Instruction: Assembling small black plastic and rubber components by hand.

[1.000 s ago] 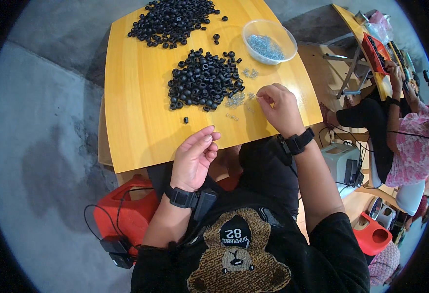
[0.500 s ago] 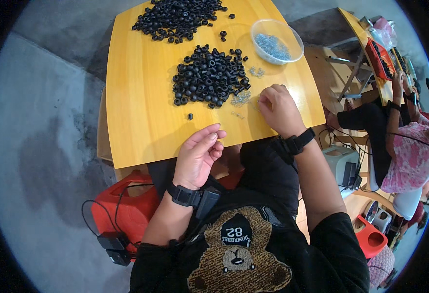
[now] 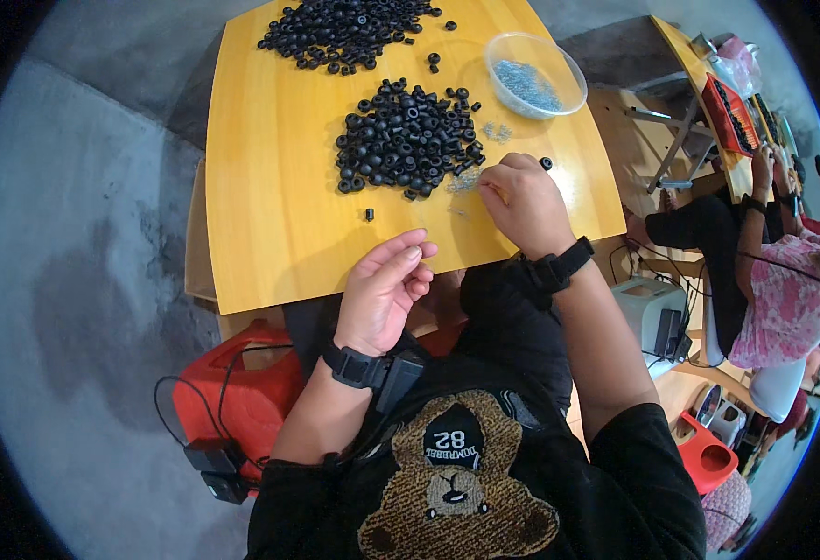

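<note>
My right hand (image 3: 522,201) rests on the yellow wooden table (image 3: 270,187), fingers bunched, its fingertips on a small scatter of silvery bits (image 3: 466,182) beside the near pile of black rubber rings (image 3: 405,140). My left hand (image 3: 386,289) hovers at the table's front edge with its fingers loosely curled together; whether it holds anything is hidden. A single black ring (image 3: 369,215) lies just ahead of it, and another ring (image 3: 546,163) lies by my right knuckles. A larger pile of black rings (image 3: 344,28) lies at the far edge. A clear bowl (image 3: 568,89) holds blue-grey small pieces.
A red plastic stool (image 3: 242,392) with black cables and a box stands under the table's left corner on the grey floor. To the right, another person (image 3: 764,280) sits at a second wooden table (image 3: 699,84), with a small device (image 3: 652,317) and a red container (image 3: 708,453) nearby.
My right hand has shifted slightly left onto the silvery bits. My left hand's fingers have stretched out a little. The view has tilted slightly.
</note>
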Available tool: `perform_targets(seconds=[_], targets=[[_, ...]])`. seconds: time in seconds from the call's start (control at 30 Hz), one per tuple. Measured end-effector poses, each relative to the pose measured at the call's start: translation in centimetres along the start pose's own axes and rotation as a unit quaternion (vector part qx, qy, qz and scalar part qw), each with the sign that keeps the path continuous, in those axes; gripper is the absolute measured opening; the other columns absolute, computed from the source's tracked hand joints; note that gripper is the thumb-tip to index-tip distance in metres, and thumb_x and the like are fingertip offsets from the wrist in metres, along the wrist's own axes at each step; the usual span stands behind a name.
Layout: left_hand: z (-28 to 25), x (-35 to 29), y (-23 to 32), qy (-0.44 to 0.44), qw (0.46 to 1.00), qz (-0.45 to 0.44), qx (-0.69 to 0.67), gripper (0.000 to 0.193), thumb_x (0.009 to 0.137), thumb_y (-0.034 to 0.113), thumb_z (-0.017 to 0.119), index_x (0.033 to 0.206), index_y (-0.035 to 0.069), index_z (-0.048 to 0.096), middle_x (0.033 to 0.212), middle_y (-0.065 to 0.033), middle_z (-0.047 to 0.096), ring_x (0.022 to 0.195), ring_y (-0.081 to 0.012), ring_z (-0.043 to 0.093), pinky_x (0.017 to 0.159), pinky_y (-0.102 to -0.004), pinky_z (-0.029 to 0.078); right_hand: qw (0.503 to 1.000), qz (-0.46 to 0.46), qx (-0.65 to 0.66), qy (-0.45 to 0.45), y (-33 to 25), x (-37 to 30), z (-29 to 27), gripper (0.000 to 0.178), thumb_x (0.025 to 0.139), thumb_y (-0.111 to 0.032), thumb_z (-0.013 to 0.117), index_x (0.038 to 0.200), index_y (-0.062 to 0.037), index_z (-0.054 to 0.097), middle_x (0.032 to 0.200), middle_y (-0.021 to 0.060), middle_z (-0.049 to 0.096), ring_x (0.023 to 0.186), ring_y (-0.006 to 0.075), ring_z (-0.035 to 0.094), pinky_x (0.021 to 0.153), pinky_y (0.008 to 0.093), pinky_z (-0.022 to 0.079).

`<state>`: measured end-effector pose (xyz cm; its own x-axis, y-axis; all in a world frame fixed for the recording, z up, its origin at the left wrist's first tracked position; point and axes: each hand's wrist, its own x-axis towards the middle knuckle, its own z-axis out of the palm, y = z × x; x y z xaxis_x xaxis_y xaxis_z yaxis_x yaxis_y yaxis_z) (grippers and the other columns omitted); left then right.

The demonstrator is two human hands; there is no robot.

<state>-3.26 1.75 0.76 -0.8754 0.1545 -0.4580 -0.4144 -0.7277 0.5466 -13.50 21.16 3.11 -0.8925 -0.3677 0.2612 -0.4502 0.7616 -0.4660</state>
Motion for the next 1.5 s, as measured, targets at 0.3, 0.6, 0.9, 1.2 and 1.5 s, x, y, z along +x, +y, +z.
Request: perform_targets(seconds=[0.3, 0.6, 0.9, 1.2, 1.5], targets=[[-0.2, 0.1, 0.0, -0.012, 1.0, -0.004, 0.002, 0.025, 0.09, 0.006, 0.053, 0.115, 0.002, 0.057, 0.099, -0.0079, 0.062, 0.073, -0.0108, 0.055, 0.065, -0.0214, 0.046, 1.0, 0.006, -0.01, -0.007, 0.4, 0.2, 0.3, 0.004, 0.074, -0.005, 0.058, 0.076, -0.0023, 0.06, 0.076, 0.0142, 0.057, 0.08, 0.0336, 0.055, 0.071, 0.0414, 0.047], [-0.2, 0.1, -0.1, -0.016, 1.0, -0.002, 0.008, 0.026, 0.09, 0.007, 0.054, 0.115, 0.002, 0.056, 0.099, -0.0081, 0.062, 0.072, -0.0103, 0.055, 0.064, -0.0217, 0.046, 1.0, 0.009, 0.014, -0.004, 0.5, 0.1, 0.6, 0.005, 0.073, -0.006, 0.058, 0.074, -0.0018, 0.061, 0.076, 0.0146, 0.057, 0.08, 0.0336, 0.055, 0.071, 0.0413, 0.047], [-0.1, 0.1, 0.0, -0.009, 1.0, -0.002, 0.011, 0.026, 0.09, 0.008, 0.054, 0.115, 0.003, 0.056, 0.099, -0.0081, 0.062, 0.072, -0.0105, 0.055, 0.063, -0.0221, 0.045, 1.0, 0.021, -0.019, -0.007, 0.5, 0.5, 0.6, 0.005, 0.071, -0.007, 0.06, 0.072, -0.0025, 0.06, 0.075, 0.0137, 0.058, 0.08, 0.0332, 0.056, 0.071, 0.0404, 0.047], [0.0, 0.1, 0.1, -0.01, 1.0, -0.005, 0.017, 0.026, 0.09, 0.009, 0.055, 0.116, 0.003, 0.056, 0.099, -0.0079, 0.061, 0.072, -0.0106, 0.054, 0.062, -0.0223, 0.045, 0.997, 0.047, 0.056, 0.028, 0.9, 0.2, -0.4, 0.007, 0.07, -0.007, 0.06, 0.074, -0.0024, 0.059, 0.073, 0.0137, 0.058, 0.078, 0.0316, 0.056, 0.07, 0.0393, 0.047], [-0.3, 0.2, -0.3, -0.009, 1.0, 0.001, 0.009, 0.027, 0.089, 0.006, 0.055, 0.116, 0.003, 0.054, 0.1, -0.0087, 0.061, 0.074, -0.0104, 0.055, 0.067, -0.0215, 0.048, 0.976, 0.119, 0.182, -0.01, -1.0, -1.3, -1.5, 0.007, 0.073, -0.006, 0.062, 0.076, -0.0002, 0.06, 0.07, 0.0105, 0.061, 0.062, 0.0189, 0.06, 0.059, 0.027, 0.048]])
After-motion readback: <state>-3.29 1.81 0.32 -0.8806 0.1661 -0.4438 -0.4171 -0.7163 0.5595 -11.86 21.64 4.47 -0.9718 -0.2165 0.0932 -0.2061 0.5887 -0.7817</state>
